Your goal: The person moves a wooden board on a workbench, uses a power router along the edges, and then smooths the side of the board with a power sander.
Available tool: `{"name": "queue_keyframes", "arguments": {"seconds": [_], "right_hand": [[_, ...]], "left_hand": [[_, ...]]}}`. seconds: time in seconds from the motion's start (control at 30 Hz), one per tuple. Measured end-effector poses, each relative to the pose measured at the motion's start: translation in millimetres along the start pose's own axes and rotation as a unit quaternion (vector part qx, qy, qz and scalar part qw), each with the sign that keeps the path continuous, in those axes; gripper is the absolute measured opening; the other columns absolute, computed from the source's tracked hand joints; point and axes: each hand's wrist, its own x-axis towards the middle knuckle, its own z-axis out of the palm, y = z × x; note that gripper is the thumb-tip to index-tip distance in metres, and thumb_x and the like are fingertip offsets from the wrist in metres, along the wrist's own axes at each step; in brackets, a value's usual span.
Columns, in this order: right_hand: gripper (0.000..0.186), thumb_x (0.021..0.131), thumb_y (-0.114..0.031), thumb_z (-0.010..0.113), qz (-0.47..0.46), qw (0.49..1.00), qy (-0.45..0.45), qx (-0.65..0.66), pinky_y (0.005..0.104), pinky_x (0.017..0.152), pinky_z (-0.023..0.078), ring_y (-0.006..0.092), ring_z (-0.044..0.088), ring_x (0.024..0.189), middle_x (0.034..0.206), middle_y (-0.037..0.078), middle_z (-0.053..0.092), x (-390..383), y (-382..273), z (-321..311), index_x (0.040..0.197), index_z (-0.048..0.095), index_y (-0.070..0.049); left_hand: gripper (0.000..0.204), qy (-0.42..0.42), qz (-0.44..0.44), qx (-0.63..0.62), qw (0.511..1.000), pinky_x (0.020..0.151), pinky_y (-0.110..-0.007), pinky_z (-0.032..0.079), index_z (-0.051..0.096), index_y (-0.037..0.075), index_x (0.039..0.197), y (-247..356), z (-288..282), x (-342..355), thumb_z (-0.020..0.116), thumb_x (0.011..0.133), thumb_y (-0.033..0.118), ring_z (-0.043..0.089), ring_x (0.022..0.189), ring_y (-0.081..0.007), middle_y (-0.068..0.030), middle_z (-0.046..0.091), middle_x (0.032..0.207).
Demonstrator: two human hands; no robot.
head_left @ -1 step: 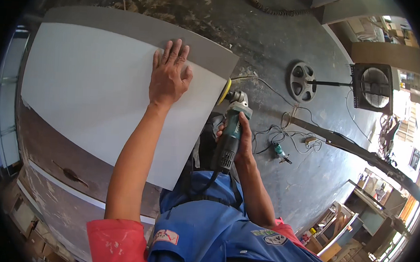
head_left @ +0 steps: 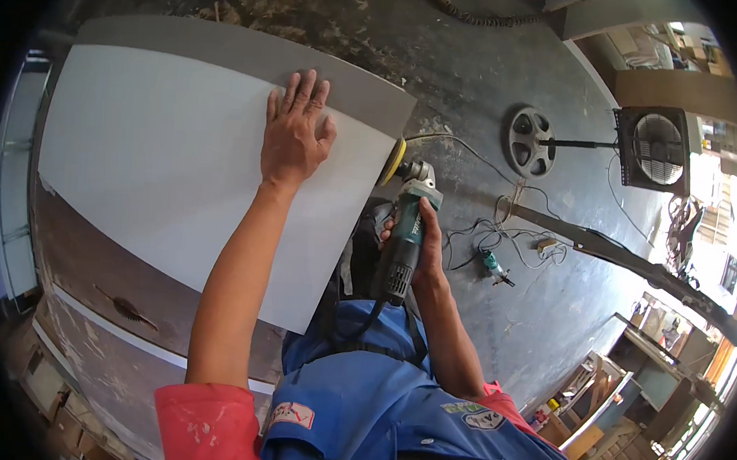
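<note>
Big white panel (head_left: 163, 169) lies flat on the table (head_left: 98, 299). Left hand (head_left: 294, 134) rests on top of the panel, fingers spread flat. Right hand (head_left: 422, 249) grips a green angle grinder (head_left: 403, 232), yellow disc (head_left: 391, 161) touching the panel's right edge.

The person wears a blue work shirt (head_left: 392, 423) with red short sleeves (head_left: 208, 426) and chest patches.

The left hand (head_left: 294, 139) lies flat on the large white flat panel (head_left: 164, 161). The teal-bodied angle grinder (head_left: 403, 232), in the right hand (head_left: 424, 254), sits at the panel's right edge. The black standing fan (head_left: 652, 149) stands farther right.
</note>
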Motion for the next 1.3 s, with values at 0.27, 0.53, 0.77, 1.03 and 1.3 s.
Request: {"name": "queue_keyframes", "arguments": {"seconds": [0.27, 0.53, 0.77, 1.03, 1.3], "right_hand": [[0.064, 0.087, -0.066, 0.069, -0.099, 0.988, 0.06, 0.104, 0.0412, 0.059, 0.063, 0.0248, 0.071, 0.064, 0.078, 0.011, 0.067, -58, -25, -43, 0.098, 0.061, -0.004], [0.069, 0.089, -0.067, 0.066, -0.224, 0.959, 0.006, 0.173, 0.0415, 0.064, 0.061, 0.0249, 0.069, 0.071, 0.086, 0.011, 0.064, -78, -99, -125, 0.105, 0.056, -0.001], [0.07, 0.091, -0.066, 0.064, -0.241, 0.959, -0.028, 0.144, 0.0462, 0.069, 0.06, 0.0286, 0.068, 0.076, 0.09, 0.013, 0.063, -47, -199, -204, 0.11, 0.054, 0.001], [0.065, 0.092, -0.064, 0.062, -0.224, 0.968, -0.026, 0.111, 0.0433, 0.067, 0.058, 0.028, 0.066, 0.074, 0.087, 0.013, 0.065, -16, -328, -219, 0.102, 0.057, 0.0], [0.064, 0.091, -0.065, 0.063, -0.161, 0.981, -0.074, 0.078, 0.0432, 0.066, 0.059, 0.0276, 0.068, 0.073, 0.084, 0.014, 0.066, 89, -396, -192, 0.098, 0.058, -0.001]], "left_hand": [[0.055, 0.035, 0.024, 0.017, 0.999, 0.123, -0.053, 0.026, 0.053, 0.014, 0.15, -1, 11, 5, 0.057, 0.096, 0.025, 0.038, 0.15, -0.0308, -0.0094, 0.043, 0.161], [0.064, 0.073, -0.089, 0.018, 0.993, 0.123, -0.056, 0.022, 0.058, 0.011, 0.145, 18, 37, 21, 0.065, 0.09, 0.042, 0.039, 0.147, -0.0359, -0.0118, 0.051, 0.155], [0.043, 0.064, 0.013, -0.077, 0.995, 0.122, -0.062, 0.021, 0.072, 0.011, 0.122, 105, 54, 70, 0.074, 0.085, 0.032, 0.048, 0.139, -0.0361, -0.013, 0.064, 0.134], [0.018, 0.089, -0.079, -0.117, 0.986, 0.122, -0.057, 0.027, 0.072, 0.01, 0.096, 120, 59, 64, 0.078, 0.084, 0.022, 0.059, 0.12, -0.027, -0.003, 0.067, 0.111], [0.022, 0.092, -0.138, -0.1, 0.981, 0.12, -0.055, 0.032, 0.069, 0.009, 0.103, 135, 50, 65, 0.077, 0.085, 0.019, 0.056, 0.13, -0.0279, -0.0055, 0.066, 0.124]]}}
